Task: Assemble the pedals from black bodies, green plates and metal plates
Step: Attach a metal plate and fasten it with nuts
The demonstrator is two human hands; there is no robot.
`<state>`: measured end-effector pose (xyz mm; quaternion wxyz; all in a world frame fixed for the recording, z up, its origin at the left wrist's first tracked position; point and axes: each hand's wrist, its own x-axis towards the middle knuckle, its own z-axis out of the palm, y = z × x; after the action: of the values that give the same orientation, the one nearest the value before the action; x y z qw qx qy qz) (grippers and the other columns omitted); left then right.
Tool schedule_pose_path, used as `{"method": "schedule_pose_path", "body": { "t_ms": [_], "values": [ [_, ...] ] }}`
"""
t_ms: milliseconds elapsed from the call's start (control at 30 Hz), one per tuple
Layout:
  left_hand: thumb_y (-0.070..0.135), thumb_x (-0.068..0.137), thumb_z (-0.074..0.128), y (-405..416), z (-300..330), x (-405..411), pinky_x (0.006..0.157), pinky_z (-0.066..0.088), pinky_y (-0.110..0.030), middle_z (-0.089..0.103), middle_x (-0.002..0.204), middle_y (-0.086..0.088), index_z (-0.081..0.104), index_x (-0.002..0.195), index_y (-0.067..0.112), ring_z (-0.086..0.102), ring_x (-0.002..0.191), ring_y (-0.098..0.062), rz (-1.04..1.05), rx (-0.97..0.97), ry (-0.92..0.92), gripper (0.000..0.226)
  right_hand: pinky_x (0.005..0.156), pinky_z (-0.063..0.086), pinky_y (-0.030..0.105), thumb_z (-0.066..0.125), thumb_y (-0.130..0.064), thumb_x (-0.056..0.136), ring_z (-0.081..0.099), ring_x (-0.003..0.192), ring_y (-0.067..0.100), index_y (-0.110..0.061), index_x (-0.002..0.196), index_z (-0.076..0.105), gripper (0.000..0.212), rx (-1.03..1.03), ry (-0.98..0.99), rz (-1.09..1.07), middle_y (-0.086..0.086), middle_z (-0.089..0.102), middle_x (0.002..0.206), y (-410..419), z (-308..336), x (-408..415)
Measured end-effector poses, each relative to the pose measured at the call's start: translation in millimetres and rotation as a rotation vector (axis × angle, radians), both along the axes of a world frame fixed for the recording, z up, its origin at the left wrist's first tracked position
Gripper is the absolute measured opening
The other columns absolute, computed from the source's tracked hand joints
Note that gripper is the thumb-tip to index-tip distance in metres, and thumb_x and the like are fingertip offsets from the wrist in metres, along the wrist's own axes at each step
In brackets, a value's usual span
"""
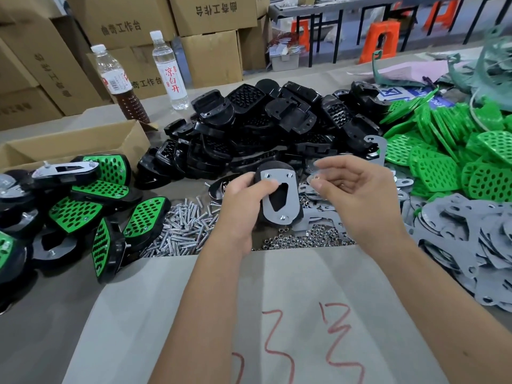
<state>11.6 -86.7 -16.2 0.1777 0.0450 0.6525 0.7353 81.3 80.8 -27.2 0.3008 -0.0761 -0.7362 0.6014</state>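
Left hand [243,200] grips pedal [279,198]; right hand [352,187] pinches something small, unclear.

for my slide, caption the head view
Left hand grips a pedal, right hand pinches a small nut beside it.

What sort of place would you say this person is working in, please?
Most likely a small assembly workshop or factory bench. A heap of black plastic pedal bodies lies beside loose green perforated plates, a pile of silver screws sits in front, and stacked brown cardboard cartons line the back.
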Motion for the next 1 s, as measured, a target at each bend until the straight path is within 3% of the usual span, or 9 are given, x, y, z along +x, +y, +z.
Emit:
{"method": "schedule_pose_path", "body": {
  "t_ms": [167, 267, 367, 500, 633, 800, 1000],
  "values": [
    [0.009, 0.098, 0.065, 7, -4, 3, 0.075, 0.06, -0.039, 0.076, 0.093, -0.01, 0.072, 0.11, 0.004, 0.071, 0.082, -0.022, -0.065, -0.042, 0.048, 0.014, 0.074, 0.06, 0.025, 0.083, -0.003, 0.084, 0.071, 0.073, 0.01, -0.02, 0.088, 0.082, 0.018, -0.013, 0.017, 0.009, -0.003, 0.078, 0.08, -2, -2, -1],
    [0.009, 0.097, 0.067, 9, -5, 5, 0.085, 0.058, -0.047, 0.076, 0.098, -0.012, 0.072, 0.112, 0.004, 0.071, 0.087, -0.025, -0.093, -0.049, 0.068, 0.017, 0.077, 0.062, 0.034, 0.085, -0.003, 0.082, 0.067, 0.077, 0.016, -0.02, 0.088, 0.083, 0.018, 0.015, 0.031, 0.031, -0.001, 0.077, 0.084, -4, -2, -1],
    [0.011, 0.095, 0.07, 11, -8, 5, 0.086, 0.055, -0.047, 0.076, 0.099, -0.013, 0.072, 0.112, 0.004, 0.071, 0.089, -0.026, -0.113, -0.053, 0.079, 0.018, 0.078, 0.062, 0.042, 0.087, -0.005, 0.081, 0.067, 0.078, 0.016, -0.019, 0.087, 0.083, 0.017, 0.03, 0.025, 0.035, -0.001, 0.077, 0.085, -3, -3, -2],
    [0.009, 0.095, 0.07, 12, -10, 5, 0.087, 0.054, -0.047, 0.076, 0.097, -0.01, 0.072, 0.111, 0.003, 0.07, 0.089, -0.025, -0.117, -0.009, 0.062, 0.017, 0.074, 0.062, 0.04, 0.087, -0.007, 0.081, 0.067, 0.075, 0.01, -0.02, 0.087, 0.082, 0.015, -0.005, 0.029, 0.018, -0.003, 0.077, 0.081, 0, -3, -2],
    [0.007, 0.095, 0.068, 12, -11, 3, 0.09, 0.055, -0.049, 0.076, 0.099, -0.011, 0.072, 0.112, 0.003, 0.071, 0.089, -0.025, -0.116, 0.016, 0.035, 0.018, 0.078, 0.061, 0.053, 0.085, -0.003, 0.082, 0.07, 0.08, 0.018, -0.019, 0.088, 0.082, 0.017, 0.009, 0.022, 0.044, -0.003, 0.077, 0.083, 2, -4, -3],
    [0.007, 0.095, 0.068, 13, -12, 4, 0.089, 0.056, -0.047, 0.077, 0.101, -0.011, 0.072, 0.113, 0.003, 0.071, 0.09, -0.025, -0.118, 0.019, 0.041, 0.019, 0.075, 0.06, 0.048, 0.086, -0.007, 0.082, 0.069, 0.078, 0.012, -0.02, 0.086, 0.082, 0.015, 0.018, 0.019, 0.016, -0.004, 0.078, 0.082, 2, -6, -3],
    [0.008, 0.094, 0.069, 14, -14, 4, 0.09, 0.056, -0.048, 0.077, 0.099, -0.011, 0.073, 0.11, 0.004, 0.072, 0.09, -0.025, -0.101, 0.026, 0.039, 0.017, 0.07, 0.063, 0.044, 0.085, -0.005, 0.084, 0.069, 0.077, 0.016, -0.015, 0.089, 0.082, 0.011, 0.041, 0.007, 0.048, -0.001, 0.077, 0.081, 3, -6, -5]
  ]
}}
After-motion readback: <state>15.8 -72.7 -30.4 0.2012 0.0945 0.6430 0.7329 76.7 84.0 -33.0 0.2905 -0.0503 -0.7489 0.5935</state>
